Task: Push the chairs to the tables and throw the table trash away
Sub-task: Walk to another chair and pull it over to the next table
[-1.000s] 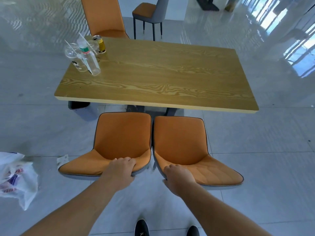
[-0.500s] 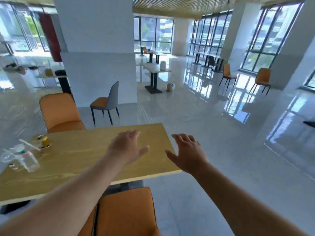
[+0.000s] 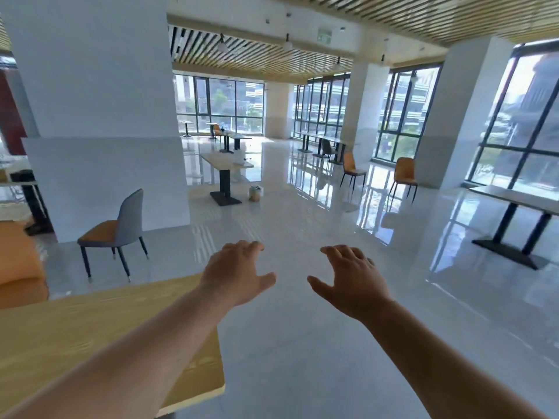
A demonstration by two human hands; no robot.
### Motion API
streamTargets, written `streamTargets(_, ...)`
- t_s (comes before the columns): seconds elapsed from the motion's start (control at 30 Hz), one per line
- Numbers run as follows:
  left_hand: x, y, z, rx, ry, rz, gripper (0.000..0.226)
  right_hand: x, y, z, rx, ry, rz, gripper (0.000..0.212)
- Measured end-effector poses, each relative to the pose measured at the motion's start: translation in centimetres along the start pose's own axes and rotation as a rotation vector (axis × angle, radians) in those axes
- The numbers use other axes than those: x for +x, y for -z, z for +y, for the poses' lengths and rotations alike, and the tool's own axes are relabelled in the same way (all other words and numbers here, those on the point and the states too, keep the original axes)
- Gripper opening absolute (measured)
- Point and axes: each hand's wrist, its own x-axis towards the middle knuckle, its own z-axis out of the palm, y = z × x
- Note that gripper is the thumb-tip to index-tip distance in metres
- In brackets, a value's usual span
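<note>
Both arms reach forward at chest height over the floor. My left hand [image 3: 234, 273] hovers past the right end of the wooden table [image 3: 90, 331], fingers spread, holding nothing. My right hand [image 3: 352, 281] is level with it over bare floor, also spread and empty. An orange chair [image 3: 18, 267] shows at the far left edge behind the table. A grey-backed chair with an orange seat [image 3: 116, 228] stands alone by the white pillar. The two chairs I pushed and the table trash are out of view.
A white pillar [image 3: 99, 131] rises ahead left. Beyond stand a light table [image 3: 225, 164] with a small bin [image 3: 255, 193] beside it, two orange chairs [image 3: 351, 167] [image 3: 405, 173] near the windows, and a black-legged table [image 3: 520, 204] at right. Glossy floor spreads between them.
My hands have left the two orange chair backs and risen with open fingers. My view has swung up and right, off the table and trash, toward the hall.
</note>
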Motion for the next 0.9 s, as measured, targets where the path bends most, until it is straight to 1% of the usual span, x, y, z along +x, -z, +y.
streamTargets(0.1,6.8,-3.7,1.1,0.006,-0.039,0.011,0.077,4.1,-2.8,4.4,-0.036,-0.013,-0.016,0.084)
streamTargets(0.27,20.3,-9.7,2.2,-0.027,-0.106,0.000,0.079,13.9,-6.0,12.3,-0.133,-0.052,-0.063,0.085)
streamTargets(0.37,28.9,-11.5,3.2,-0.051,-0.127,-0.022,0.079,20.2,-6.2,17.1,-0.166,-0.092,-0.078,0.085)
streamTargets(0.5,40.1,-12.1,4.7,-0.065,-0.160,0.014,0.077,28.5,-6.0,22.9,-0.189,-0.125,-0.037,0.083)
streamTargets(0.63,49.0,-14.8,5.4,-0.060,-0.175,0.007,0.078,36.1,-9.1,27.4,-0.129,-0.134,-0.012,0.081)
streamTargets(0.77,57.4,-19.3,3.4,-0.002,-0.129,-0.009,0.077,45.4,-15.3,31.3,-0.073,-0.066,-0.032,0.082)
streamTargets(0.9,65.4,-22.8,-1.3,0.045,0.032,-0.042,0.077,57.2,-22.8,33.1,0.004,0.059,-0.070,0.080)
